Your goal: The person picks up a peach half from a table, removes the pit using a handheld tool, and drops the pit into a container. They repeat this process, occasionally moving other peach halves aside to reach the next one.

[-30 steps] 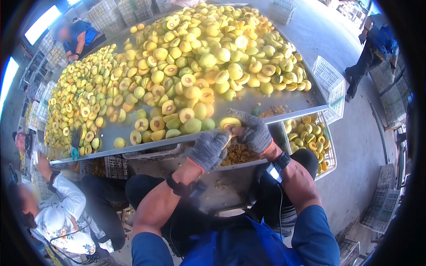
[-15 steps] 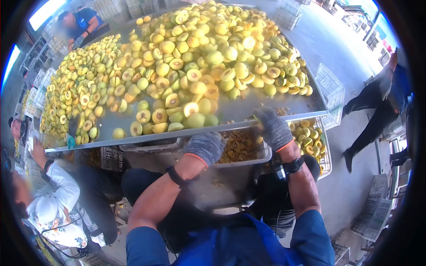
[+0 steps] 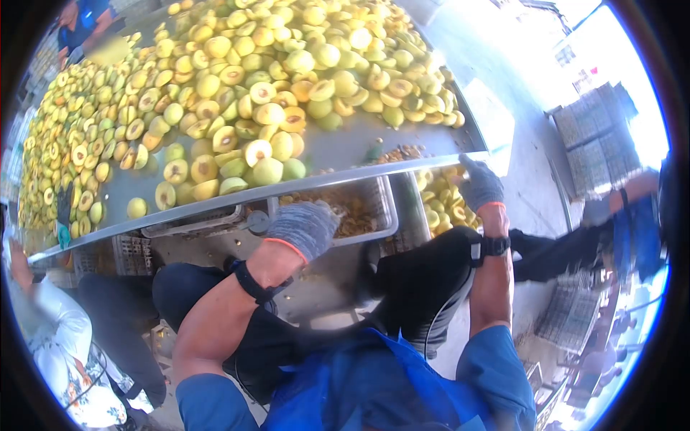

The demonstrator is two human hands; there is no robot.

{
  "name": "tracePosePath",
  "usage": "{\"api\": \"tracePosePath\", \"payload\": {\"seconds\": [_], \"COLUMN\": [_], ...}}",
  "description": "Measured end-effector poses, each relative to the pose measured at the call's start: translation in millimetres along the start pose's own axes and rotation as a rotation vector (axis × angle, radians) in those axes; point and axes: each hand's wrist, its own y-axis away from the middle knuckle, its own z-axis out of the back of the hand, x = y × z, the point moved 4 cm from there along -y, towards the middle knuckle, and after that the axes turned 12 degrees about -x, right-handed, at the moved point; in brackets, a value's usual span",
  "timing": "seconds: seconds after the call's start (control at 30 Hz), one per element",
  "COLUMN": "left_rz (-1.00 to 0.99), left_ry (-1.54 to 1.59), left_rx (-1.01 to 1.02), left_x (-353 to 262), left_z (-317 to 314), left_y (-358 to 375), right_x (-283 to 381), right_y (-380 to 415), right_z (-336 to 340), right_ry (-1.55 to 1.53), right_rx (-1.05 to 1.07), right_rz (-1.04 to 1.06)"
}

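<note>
My left hand (image 3: pixel 305 228), in a grey knit glove with an orange cuff, is closed just below the metal table's front rim (image 3: pixel 302 185). Its fingertips face away, so whatever it may hold is hidden. Under the rim, beside this hand, a crate (image 3: pixel 389 208) contains brownish-yellow scraps. My right hand (image 3: pixel 480 185), gloved alike, is at the rim's right end, fingers stretched and thumb apart, with nothing visible in it. Below and left of it lie halved yellow fruits (image 3: pixel 440 205). A large heap of halved yellow-green stone fruit (image 3: pixel 287 93) covers much of the tabletop.
A person in a white patterned top (image 3: pixel 61 337) sits at my left. Another in blue (image 3: pixel 86 29) is across the table. At the right, a third person's dark-trousered leg (image 3: pixel 553 255) is close by. Stacked crates (image 3: pixel 600 140) stand behind, and another crate (image 3: pixel 571 312) is nearer.
The view has turned to the right. My right hand has moved right along the rim, toward the fruit halves below, and its fingers have spread. My left hand stays closed near the scraps crate.
</note>
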Motion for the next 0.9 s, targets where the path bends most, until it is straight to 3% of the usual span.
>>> {"api": "tracePosePath", "payload": {"seconds": [0.07,0.13,0.27,0.33,0.43,0.57,0.67,0.7,0.8,0.9], "left_rz": [0.011,-0.02,-0.077,-0.065,-0.036,0.038,0.048,0.066,0.155,0.249], "left_ry": [0.008,-0.002,0.021,0.023,0.074,0.11,0.021,0.012,0.022,0.193], "left_rx": [0.01,0.001,0.063,0.049,0.055,0.019,0.148,0.142,0.074,-0.146], "left_x": [2,5,4,2,15,32,40,42,45,42], "left_z": [-1,-17,-28,-28,-34,-25,-12,-8,9,23], "left_y": [1,4,2,3,8,19,25,25,26,29], "right_x": [17,62,186,243,292,318,307,301,272,244], "right_y": [-10,-27,-66,-88,-119,-116,-121,-125,-117,-84], "right_z": [-2,-22,-60,-77,-130,-126,-139,-138,-113,-72], "right_ry": [-0.106,-0.432,-0.619,-0.611,-0.455,-0.327,-0.413,-0.546,-0.701,-1.364], "right_rx": [-0.068,-0.092,-0.126,-0.073,0.144,0.048,-0.004,0.018,-0.186,0.236], "right_rz": [0.057,0.107,0.416,0.45,0.257,-0.043,-0.021,-0.006,-0.01,-0.287]}}
